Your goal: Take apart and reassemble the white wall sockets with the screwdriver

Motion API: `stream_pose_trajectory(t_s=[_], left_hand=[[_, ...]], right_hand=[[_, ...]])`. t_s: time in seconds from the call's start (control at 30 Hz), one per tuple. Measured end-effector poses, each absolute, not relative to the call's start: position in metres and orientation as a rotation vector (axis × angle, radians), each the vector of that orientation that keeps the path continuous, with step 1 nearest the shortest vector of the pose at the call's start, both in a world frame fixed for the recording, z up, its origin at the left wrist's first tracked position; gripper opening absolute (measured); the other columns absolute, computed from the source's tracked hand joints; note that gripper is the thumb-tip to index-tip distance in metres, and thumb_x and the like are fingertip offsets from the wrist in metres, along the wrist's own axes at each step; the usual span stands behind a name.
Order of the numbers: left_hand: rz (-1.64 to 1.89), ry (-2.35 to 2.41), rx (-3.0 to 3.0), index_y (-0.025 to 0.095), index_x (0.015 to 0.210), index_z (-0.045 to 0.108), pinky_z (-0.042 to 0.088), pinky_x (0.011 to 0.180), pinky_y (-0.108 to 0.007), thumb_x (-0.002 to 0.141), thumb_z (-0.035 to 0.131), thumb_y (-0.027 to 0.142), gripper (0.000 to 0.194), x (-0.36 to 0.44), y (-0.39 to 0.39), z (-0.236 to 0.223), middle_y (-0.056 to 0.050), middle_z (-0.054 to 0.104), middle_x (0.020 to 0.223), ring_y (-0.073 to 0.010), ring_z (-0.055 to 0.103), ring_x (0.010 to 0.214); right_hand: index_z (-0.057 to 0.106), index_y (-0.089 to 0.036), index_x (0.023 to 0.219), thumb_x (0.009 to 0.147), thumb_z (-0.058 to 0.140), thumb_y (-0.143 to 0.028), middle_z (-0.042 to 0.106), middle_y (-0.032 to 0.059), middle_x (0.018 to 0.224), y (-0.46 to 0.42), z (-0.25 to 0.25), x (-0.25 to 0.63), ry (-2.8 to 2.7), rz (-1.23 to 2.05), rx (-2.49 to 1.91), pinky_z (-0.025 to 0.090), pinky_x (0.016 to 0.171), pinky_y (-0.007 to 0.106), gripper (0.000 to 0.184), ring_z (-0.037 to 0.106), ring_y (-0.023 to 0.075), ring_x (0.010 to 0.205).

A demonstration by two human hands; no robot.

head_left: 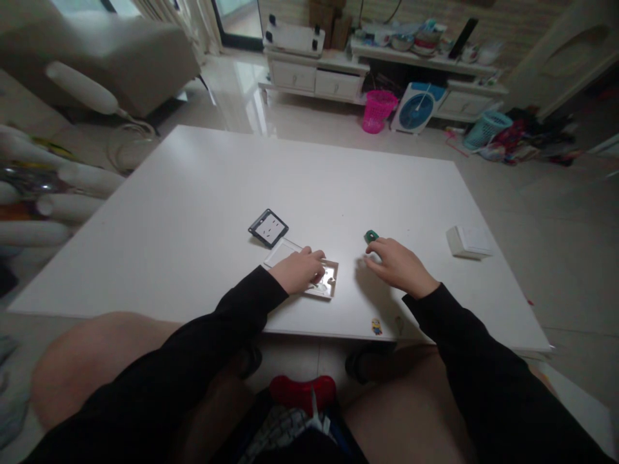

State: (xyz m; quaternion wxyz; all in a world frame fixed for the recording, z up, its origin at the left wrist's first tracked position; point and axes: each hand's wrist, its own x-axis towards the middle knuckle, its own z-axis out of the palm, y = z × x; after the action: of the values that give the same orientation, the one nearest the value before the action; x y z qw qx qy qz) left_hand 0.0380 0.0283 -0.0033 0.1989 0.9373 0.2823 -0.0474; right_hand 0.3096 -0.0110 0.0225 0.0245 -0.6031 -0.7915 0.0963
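On the white table, my left hand (pixel 300 269) lies over a shallow box (pixel 329 283) with a beige rim, its bent fingers reaching inside. Small metallic parts show in the box, though the hand covers much of it. A white square frame (pixel 279 250) pokes out beyond that hand. Behind it lies a wall socket plate (pixel 269 228) with a white face and dark border. My right hand (pixel 397 264) hovers at the right, thumb and forefinger apart, with nothing clearly visible between them. Just past its fingertips is a small green object (pixel 371 236), its kind unclear.
A white box (pixel 469 242) stands near the table's right edge. Minion stickers (pixel 376 326) mark the near edge. Across the floor are a pink basket (pixel 378 111), a blue fan (pixel 416 108) and a low cabinet (pixel 316 80). White rolls (pixel 82 206) flank the left edge.
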Motion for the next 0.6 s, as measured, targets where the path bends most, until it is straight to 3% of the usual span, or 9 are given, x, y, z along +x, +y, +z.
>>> stream_pose_trajectory(t_s=[0.13, 0.27, 0.33, 0.6], left_hand=[[-0.144, 0.791, 2.597, 0.018, 0.08, 0.074, 0.05, 0.091, -0.039, 0.083, 0.062, 0.006, 0.018, 0.0374, 0.027, -0.0011, -0.011, 0.062, 0.123, -0.0267, 0.055, 0.105], [-0.179, 0.785, 2.59, 0.017, 0.083, 0.074, 0.05, 0.093, -0.04, 0.08, 0.072, 0.015, 0.004, 0.0383, 0.0277, -0.0009, -0.011, 0.061, 0.125, -0.0287, 0.054, 0.109], [-0.203, 0.8, 2.601, 0.018, 0.082, 0.073, 0.05, 0.092, -0.04, 0.077, 0.075, 0.013, 0.007, 0.0393, 0.028, -0.0016, -0.01, 0.062, 0.122, -0.0285, 0.054, 0.108], [-0.232, 0.847, 2.678, 0.015, 0.08, 0.07, 0.052, 0.085, -0.042, 0.086, 0.065, 0.016, 0.007, 0.0407, 0.0222, -0.0056, -0.015, 0.057, 0.124, -0.0306, 0.05, 0.112]], right_hand=[[0.067, -0.019, 0.1, 0.094, 0.054, -0.032, 0.071, 0.0111, 0.103, -0.0114, 0.0223, 0.3094, -2.449, 0.303, -1.868, 0.046, 0.081, 0.038, 0.018, 0.063, 0.0274, 0.098], [0.066, -0.021, 0.099, 0.094, 0.055, -0.033, 0.071, 0.0105, 0.103, -0.0111, 0.0208, 0.3099, -2.456, 0.318, -1.853, 0.046, 0.079, 0.037, 0.017, 0.063, 0.0266, 0.097], [0.066, -0.02, 0.099, 0.094, 0.055, -0.033, 0.071, 0.0107, 0.105, -0.011, 0.0201, 0.3098, -2.459, 0.322, -1.858, 0.047, 0.079, 0.037, 0.017, 0.063, 0.0269, 0.098], [0.066, -0.02, 0.1, 0.095, 0.054, -0.033, 0.07, 0.0111, 0.102, -0.0112, 0.0201, 0.3091, -2.463, 0.314, -1.853, 0.047, 0.079, 0.038, 0.019, 0.063, 0.0277, 0.098]])
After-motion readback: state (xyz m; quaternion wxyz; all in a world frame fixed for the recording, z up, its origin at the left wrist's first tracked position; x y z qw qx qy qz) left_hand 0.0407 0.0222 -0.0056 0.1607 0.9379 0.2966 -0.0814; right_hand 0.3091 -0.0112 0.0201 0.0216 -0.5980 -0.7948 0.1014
